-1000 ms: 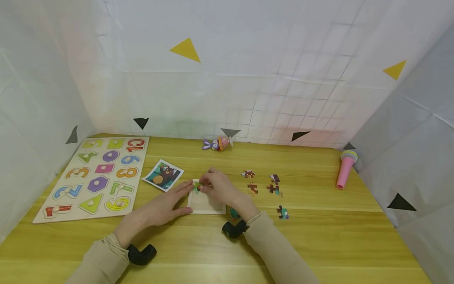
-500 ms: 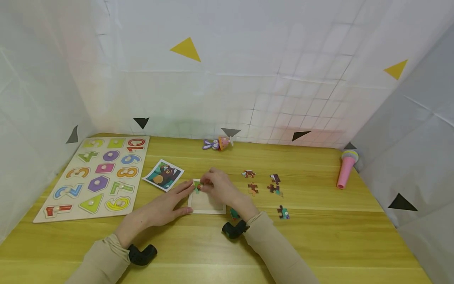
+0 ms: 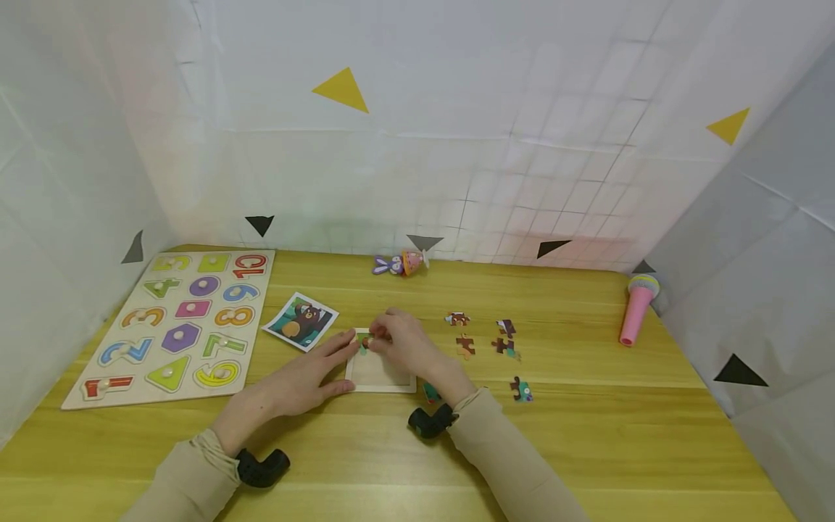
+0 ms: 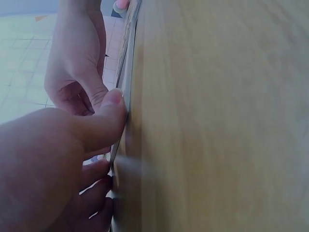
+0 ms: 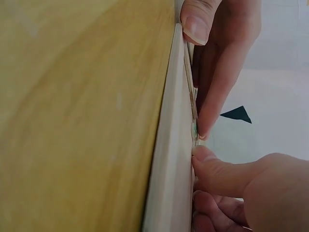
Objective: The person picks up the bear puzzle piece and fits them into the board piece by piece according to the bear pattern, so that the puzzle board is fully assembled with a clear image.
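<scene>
Nearest on the yellow wood-grain desk (image 3: 339, 471) come two beige sleeves (image 3: 509, 453), each with a black wrist device (image 3: 262, 468). Just beyond the right one, partly hidden by the wrist, lies a teal puzzle piece with a touch of red (image 3: 432, 394).

The shallow square pale-wood tray (image 3: 381, 374) lies flat near the middle of the desk, between the hands. The left hand (image 3: 303, 380) is spread along its left side, index finger lengthened towards the far left corner and thumb at the near left one, gripping nothing; it probably braces the tray against sliding. The right hand (image 3: 407, 348) has curled fingers and pinches a small brown-and-green puzzle piece (image 3: 365, 343) down in the far left corner, a hold that suits fine turning. Whether that is one piece or two cannot be told.

Right of the tray, five loose jigsaw pieces (image 3: 465, 346) lie spread apart, perhaps so each can be seen and picked up singly. Left of the tray, slightly farther, a square bear picture card (image 3: 301, 322) lies face up, likely for reference. The wooden number-and-shape board (image 3: 168, 310) fills the far left, a purple rabbit toy (image 3: 398, 264) lies far centre, and a pink toy microphone (image 3: 636, 312) far right, all out of the hands' way.
</scene>
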The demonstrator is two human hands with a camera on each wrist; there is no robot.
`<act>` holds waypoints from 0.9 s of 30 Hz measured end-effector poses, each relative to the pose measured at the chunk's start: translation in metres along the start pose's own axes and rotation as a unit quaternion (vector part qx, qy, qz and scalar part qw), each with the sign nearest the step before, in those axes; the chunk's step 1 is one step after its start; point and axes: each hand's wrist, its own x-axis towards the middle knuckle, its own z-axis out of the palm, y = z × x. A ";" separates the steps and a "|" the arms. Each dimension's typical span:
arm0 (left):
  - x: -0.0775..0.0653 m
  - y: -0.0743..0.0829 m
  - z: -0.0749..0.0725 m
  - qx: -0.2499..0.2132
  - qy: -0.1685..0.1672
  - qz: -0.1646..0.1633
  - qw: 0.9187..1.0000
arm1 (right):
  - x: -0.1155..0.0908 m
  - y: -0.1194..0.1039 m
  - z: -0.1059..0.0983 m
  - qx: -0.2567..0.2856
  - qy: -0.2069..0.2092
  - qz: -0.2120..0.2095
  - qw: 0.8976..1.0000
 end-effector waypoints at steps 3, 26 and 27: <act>0.001 0.001 0.000 0.009 -0.001 -0.001 1.000 | 0.000 0.000 0.000 -0.004 0.002 0.003 1.000; 0.008 0.009 0.000 0.076 -0.015 0.020 0.997 | 0.001 0.000 0.000 0.009 -0.008 0.025 1.000; 0.008 0.010 -0.001 0.075 -0.018 0.020 0.997 | 0.001 0.000 0.000 0.008 -0.007 0.024 1.000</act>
